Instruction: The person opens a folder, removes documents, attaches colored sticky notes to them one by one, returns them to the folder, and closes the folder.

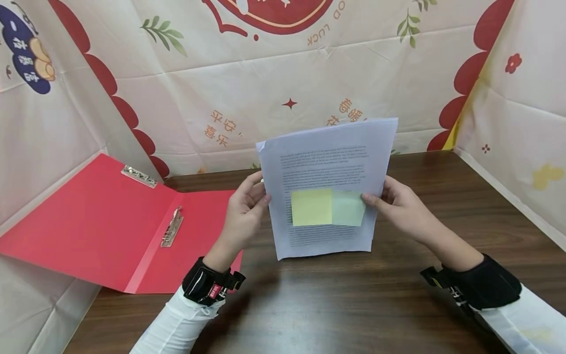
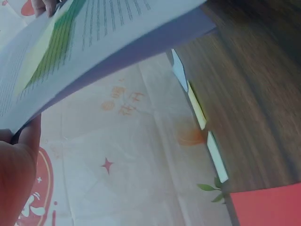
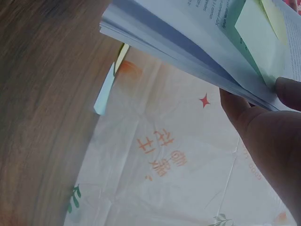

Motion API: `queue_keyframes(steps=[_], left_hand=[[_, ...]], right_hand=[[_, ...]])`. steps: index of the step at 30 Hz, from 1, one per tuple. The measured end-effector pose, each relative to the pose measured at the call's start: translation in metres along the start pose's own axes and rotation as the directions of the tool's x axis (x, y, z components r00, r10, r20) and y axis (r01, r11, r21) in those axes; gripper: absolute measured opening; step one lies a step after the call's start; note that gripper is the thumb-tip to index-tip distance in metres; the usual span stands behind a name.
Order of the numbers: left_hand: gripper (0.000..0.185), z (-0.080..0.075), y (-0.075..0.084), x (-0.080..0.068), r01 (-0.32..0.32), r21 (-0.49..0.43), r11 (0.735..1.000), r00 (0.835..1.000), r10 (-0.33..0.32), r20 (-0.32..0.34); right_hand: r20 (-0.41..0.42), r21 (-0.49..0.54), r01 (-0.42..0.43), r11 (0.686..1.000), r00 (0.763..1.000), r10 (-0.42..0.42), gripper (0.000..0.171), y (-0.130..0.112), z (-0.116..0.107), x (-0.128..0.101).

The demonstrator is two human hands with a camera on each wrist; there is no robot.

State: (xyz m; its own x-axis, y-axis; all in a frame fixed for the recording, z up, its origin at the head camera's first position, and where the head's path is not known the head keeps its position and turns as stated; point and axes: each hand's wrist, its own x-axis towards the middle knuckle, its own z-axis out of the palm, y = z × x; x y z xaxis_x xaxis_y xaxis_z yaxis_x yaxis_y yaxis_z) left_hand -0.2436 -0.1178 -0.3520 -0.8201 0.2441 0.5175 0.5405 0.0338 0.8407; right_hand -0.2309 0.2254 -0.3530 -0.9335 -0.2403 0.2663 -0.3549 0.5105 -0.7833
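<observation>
A stack of printed white sheets (image 1: 323,169) is held up above the table, its text facing me. A yellow sticky note (image 1: 311,207) and a pale green sticky note (image 1: 348,209) lie side by side on its front page. My left hand (image 1: 244,211) grips the stack's left edge. On the opposite edge, my right hand (image 1: 409,209) pinches the sheets, thumb over the green note's outer side. In the right wrist view, the layered sheets (image 3: 155,42) fan slightly apart at one end.
At the left an open red folder (image 1: 97,211) with metal clips (image 1: 172,228) leans partly against the side cloth. Blue (image 2: 178,70), yellow (image 2: 196,106) and pale green (image 2: 217,157) sticky-note pads stand along the table's back edge, hidden behind the sheets in the head view. Patterned cloth (image 1: 265,88) walls the table.
</observation>
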Motion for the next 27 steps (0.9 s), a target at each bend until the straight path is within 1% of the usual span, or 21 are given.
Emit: queue_keyframes(steps=[2, 6, 8, 10, 11, 12, 13, 14, 15, 16, 17, 18, 19, 20, 21, 22, 23, 24, 25, 26, 27], left_hand=[[0.051, -0.001, -0.003, 0.0, -0.011, 0.008, 1.0, 1.0, 0.01, 0.018], [0.054, -0.004, -0.007, 0.001, 0.01, -0.017, 1.0, 0.998, -0.009, 0.063], [0.054, -0.008, -0.006, 0.003, 0.021, -0.006, 1.0, 0.996, -0.02, 0.086], [0.049, -0.016, -0.005, 0.006, 0.048, 0.05, 0.998, 0.993, -0.053, 0.103], [0.044, -0.022, -0.005, 0.009, 0.069, 0.1, 0.993, 0.991, -0.08, 0.112], [0.04, -0.029, -0.006, 0.011, 0.086, 0.174, 0.981, 0.987, -0.107, 0.116], [0.037, -0.038, -0.007, 0.015, 0.104, 0.263, 0.959, 0.983, -0.139, 0.118], [0.034, -0.049, -0.01, 0.017, 0.12, 0.371, 0.921, 0.978, -0.173, 0.112], [0.034, -0.061, -0.013, 0.019, 0.145, 0.487, 0.861, 0.971, -0.219, 0.099], [0.035, -0.074, -0.018, 0.02, 0.167, 0.596, 0.785, 0.96, -0.268, 0.084], [0.039, -0.087, -0.023, 0.02, 0.203, 0.691, 0.694, 0.941, -0.334, 0.059], [0.045, -0.1, -0.028, 0.018, 0.252, 0.769, 0.588, 0.91, -0.414, 0.019], [0.054, -0.112, -0.033, 0.016, 0.301, 0.823, 0.481, 0.865, -0.501, -0.024], [0.063, -0.123, -0.038, 0.013, 0.347, 0.86, 0.375, 0.808, -0.585, -0.071], [0.073, -0.133, -0.042, 0.01, 0.385, 0.878, 0.283, 0.743, -0.66, -0.113], [0.083, -0.141, -0.046, 0.007, 0.419, 0.885, 0.205, 0.676, -0.72, -0.153], [0.091, -0.148, -0.049, 0.003, 0.455, 0.88, 0.14, 0.61, -0.768, -0.193], [0.098, -0.154, -0.051, 0.0, 0.49, 0.867, 0.091, 0.552, -0.803, -0.227], [0.105, -0.158, -0.052, -0.003, 0.526, 0.848, 0.059, 0.506, -0.824, -0.256], [0.109, -0.162, -0.053, -0.006, 0.545, 0.837, 0.036, 0.479, -0.834, -0.276], [0.113, -0.164, -0.053, -0.008, 0.564, 0.826, 0.021, 0.459, -0.839, -0.293]], right_hand=[[-0.016, -0.018, 0.006, 1.0, 1.0, -0.006, 0.042, 0.002, 0.002, 0.0], [-0.032, -0.029, 0.007, 1.0, 0.999, -0.008, 0.04, 0.005, 0.004, -0.001], [-0.047, -0.03, 0.01, 0.999, 0.999, -0.011, 0.04, 0.005, 0.004, -0.001], [-0.072, -0.033, 0.008, 0.999, 0.997, -0.01, 0.04, 0.003, 0.003, -0.001], [-0.087, -0.037, 0.005, 0.999, 0.996, -0.009, 0.039, 0.002, 0.002, -0.001], [-0.104, -0.043, 0.003, 0.999, 0.995, -0.008, 0.039, 0.001, 0.0, -0.001], [-0.12, -0.046, 0.003, 0.999, 0.993, -0.009, 0.039, 0.0, -0.002, 0.0], [-0.136, -0.051, 0.004, 0.999, 0.991, -0.011, 0.039, 0.0, -0.004, 0.0], [-0.153, -0.059, 0.006, 0.998, 0.988, -0.015, 0.038, -0.001, -0.007, 0.0], [-0.168, -0.064, 0.009, 0.998, 0.986, -0.02, 0.038, -0.001, -0.01, 0.001], [-0.183, -0.073, 0.009, 0.997, 0.983, -0.022, 0.038, -0.001, -0.014, 0.001], [-0.194, -0.079, 0.007, 0.997, 0.981, -0.022, 0.039, 0.0, -0.017, 0.001], [-0.207, -0.086, 0.003, 0.996, 0.978, -0.021, 0.039, 0.0, -0.021, 0.001], [-0.219, -0.097, -0.005, 0.995, 0.975, -0.017, 0.039, 0.0, -0.024, 0.001], [-0.228, -0.103, -0.014, 0.995, 0.974, -0.01, 0.04, 0.001, -0.027, 0.001], [-0.234, -0.106, -0.022, 0.994, 0.972, -0.003, 0.041, 0.001, -0.03, 0.002], [-0.237, -0.109, -0.032, 0.994, 0.971, 0.006, 0.042, 0.002, -0.033, 0.002], [-0.236, -0.108, -0.04, 0.993, 0.972, 0.014, 0.042, 0.002, -0.034, 0.002], [-0.235, -0.107, -0.047, 0.993, 0.972, 0.02, 0.043, 0.002, -0.035, 0.002], [-0.228, -0.103, -0.05, 0.993, 0.973, 0.026, 0.044, 0.002, -0.036, 0.002], [-0.22, -0.098, -0.051, 0.994, 0.975, 0.028, 0.045, 0.002, -0.037, 0.002]])
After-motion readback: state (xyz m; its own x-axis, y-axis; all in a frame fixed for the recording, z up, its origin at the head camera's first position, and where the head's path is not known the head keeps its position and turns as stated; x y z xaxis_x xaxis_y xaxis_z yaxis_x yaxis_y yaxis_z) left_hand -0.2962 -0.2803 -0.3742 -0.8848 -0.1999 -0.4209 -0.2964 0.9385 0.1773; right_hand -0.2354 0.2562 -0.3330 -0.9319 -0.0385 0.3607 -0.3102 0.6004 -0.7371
